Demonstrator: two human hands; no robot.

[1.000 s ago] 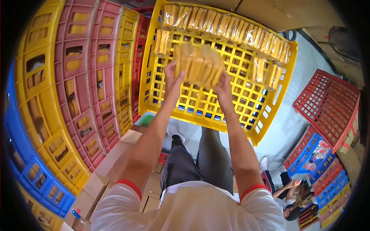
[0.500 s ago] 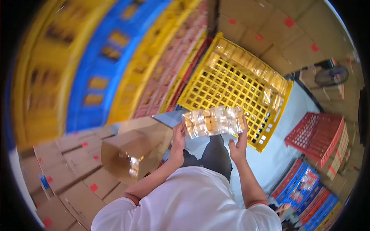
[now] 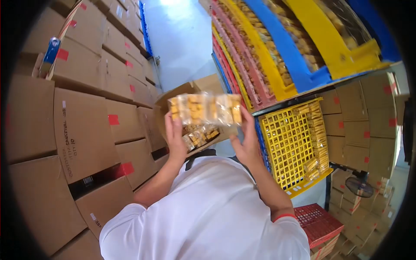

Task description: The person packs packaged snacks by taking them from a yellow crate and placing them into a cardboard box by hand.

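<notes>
A row of clear-wrapped yellow-orange packets (image 3: pixel 206 108) is squeezed end to end between my two hands. My left hand (image 3: pixel 175 134) presses on the row's left end, and my right hand (image 3: pixel 246 141) on its right end with the thumb apart below. Beneath the row is an open cardboard box (image 3: pixel 164 113) with more wrapped packets (image 3: pixel 199 137) inside, partly hidden by the held row. To the right stands a yellow crate (image 3: pixel 286 149), with similar packets (image 3: pixel 318 134) lined along its far side.
Stacked cardboard boxes (image 3: pixel 84 130) fill the left side. Crates in yellow, blue and pink (image 3: pixel 255 65), loaded with packets, are stacked at the upper right. A red crate (image 3: pixel 318 223) and a small fan (image 3: pixel 359 187) are at the lower right.
The view has turned left, away from the yellow crate. The packets, lifted from over that crate, are now above the open box, still between both hands.
</notes>
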